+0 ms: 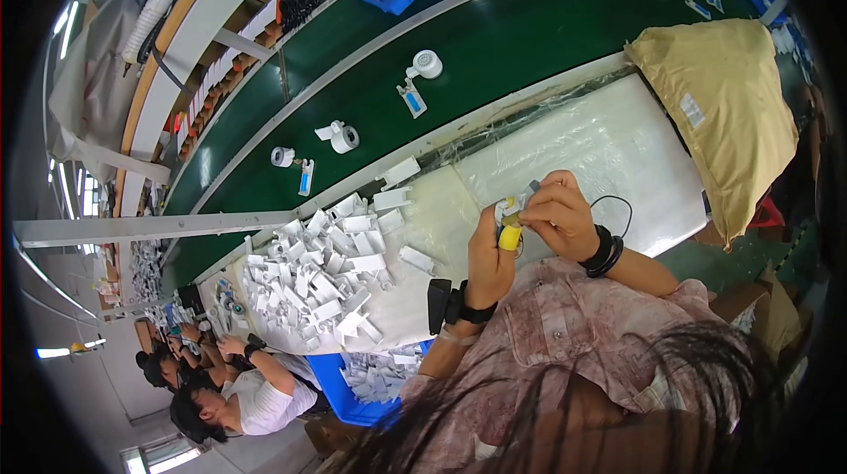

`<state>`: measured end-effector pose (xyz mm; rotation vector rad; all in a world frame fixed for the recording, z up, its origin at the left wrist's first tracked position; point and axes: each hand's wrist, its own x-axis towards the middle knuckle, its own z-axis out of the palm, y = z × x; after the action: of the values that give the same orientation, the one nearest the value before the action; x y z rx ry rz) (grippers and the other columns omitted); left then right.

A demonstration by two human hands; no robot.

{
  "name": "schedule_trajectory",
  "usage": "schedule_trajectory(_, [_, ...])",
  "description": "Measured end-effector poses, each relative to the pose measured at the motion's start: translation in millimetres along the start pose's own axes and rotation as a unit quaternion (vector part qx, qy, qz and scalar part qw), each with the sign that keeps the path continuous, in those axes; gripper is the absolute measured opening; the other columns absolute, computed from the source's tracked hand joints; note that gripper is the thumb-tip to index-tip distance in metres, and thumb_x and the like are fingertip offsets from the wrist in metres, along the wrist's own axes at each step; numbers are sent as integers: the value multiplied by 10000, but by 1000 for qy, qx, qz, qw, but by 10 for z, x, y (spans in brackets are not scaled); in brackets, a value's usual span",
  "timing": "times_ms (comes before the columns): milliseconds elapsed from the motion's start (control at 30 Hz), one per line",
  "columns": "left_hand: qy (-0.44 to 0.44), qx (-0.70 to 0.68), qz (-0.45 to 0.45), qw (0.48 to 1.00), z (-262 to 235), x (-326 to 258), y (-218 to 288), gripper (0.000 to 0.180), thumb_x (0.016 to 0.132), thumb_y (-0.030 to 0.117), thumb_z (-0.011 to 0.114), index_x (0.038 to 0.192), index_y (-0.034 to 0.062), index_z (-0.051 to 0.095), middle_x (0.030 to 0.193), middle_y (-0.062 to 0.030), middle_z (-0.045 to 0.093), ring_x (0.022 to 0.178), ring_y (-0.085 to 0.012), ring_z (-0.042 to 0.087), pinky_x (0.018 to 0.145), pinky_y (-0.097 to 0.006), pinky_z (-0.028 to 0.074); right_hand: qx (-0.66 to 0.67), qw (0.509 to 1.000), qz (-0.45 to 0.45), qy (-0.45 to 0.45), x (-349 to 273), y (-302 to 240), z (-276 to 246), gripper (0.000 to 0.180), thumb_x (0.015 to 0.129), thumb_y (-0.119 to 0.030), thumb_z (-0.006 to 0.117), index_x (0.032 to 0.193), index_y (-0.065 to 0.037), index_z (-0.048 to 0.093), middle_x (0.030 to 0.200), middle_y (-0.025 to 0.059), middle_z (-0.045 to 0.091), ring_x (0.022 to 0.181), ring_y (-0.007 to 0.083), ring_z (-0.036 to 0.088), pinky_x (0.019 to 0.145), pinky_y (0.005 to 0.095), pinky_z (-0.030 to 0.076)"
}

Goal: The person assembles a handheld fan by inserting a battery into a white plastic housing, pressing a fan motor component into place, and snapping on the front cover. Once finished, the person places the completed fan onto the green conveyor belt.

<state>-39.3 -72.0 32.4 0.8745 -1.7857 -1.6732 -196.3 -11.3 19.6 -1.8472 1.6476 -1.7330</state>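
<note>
My left hand [488, 264] and my right hand [562, 218] meet above the near edge of the worktable. Their fingers are closed around a small white-and-grey plastic part [505, 208], mostly covered by the fingertips. A yellow band [509, 238] shows at the left fingers; whether it is wrapped on a finger or belongs to the part, I cannot tell. To the left of my hands lies a big heap of white plastic housings [326, 262]. One white housing [418, 259] rests apart from the heap, closest to my left hand.
Beyond the white-covered table [582, 134] runs a green conveyor belt [494, 51] carrying round white fittings [427, 64] and small blue-and-white pieces. A blue bin [353, 403] of white parts stands below the heap. A yellowish sack [715, 112] is at right. Co-workers [256, 395] sit at left.
</note>
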Motion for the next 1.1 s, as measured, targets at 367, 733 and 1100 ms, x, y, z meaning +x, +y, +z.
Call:
schedule_trajectory(367, [34, 36, 22, 999, 38, 32, 53, 206, 989, 76, 434, 1143, -13, 537, 788, -36, 569, 615, -75, 498, 549, -213, 410, -12, 1000, -3, -3, 30, -23, 19, 232, 708, -10, 729, 909, -107, 668, 855, 6, 625, 814, 211, 554, 825, 360, 391])
schedule_trajectory(733, [-13, 185, 45, 982, -1003, 522, -699, 373, 963, 89, 451, 1322, -5, 486, 1273, -162, 563, 1216, -272, 515, 1060, -342, 357, 15, 990, 130, -56, 294, 681, 249, 91, 781, 17, 668, 820, -64, 659, 832, 79, 643, 751, 247, 576, 778, 353, 418])
schedule_trajectory(1100, [409, 611, -177, 654, -4359, 1483, -2144, 594, 757, 189, 701, 1269, -11, 476, 1265, -239, 527, 1177, -417, 491, 1023, -479, 388, -110, 980, 151, -69, 1356, 2343, 369, 80, 764, 35, 685, 790, -9, 624, 760, 115, 605, 618, 234, 616, 567, 302, 489])
